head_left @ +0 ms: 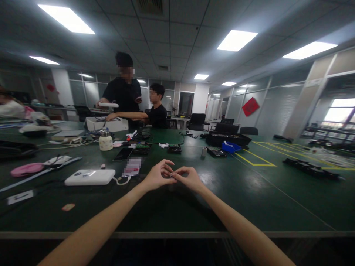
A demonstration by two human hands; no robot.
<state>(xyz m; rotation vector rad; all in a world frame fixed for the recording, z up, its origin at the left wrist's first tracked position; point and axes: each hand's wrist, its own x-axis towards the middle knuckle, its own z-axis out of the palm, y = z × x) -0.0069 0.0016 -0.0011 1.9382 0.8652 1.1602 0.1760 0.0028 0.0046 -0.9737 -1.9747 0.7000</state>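
I see my left hand and right hand meeting, fingertips pinched on what looks like a tiny dark metallic piece, above the dark green worktop; a white rounded-rectangular device lies left of them.

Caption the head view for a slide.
Left hand and right hand hold a tiny part above the green table; a blue tray sits beyond.

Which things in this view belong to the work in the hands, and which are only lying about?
In the work:
left hand
right hand
tiny part between them, too small to identify

Apparently just lying about:
white power bank
cream bottle
blue bin
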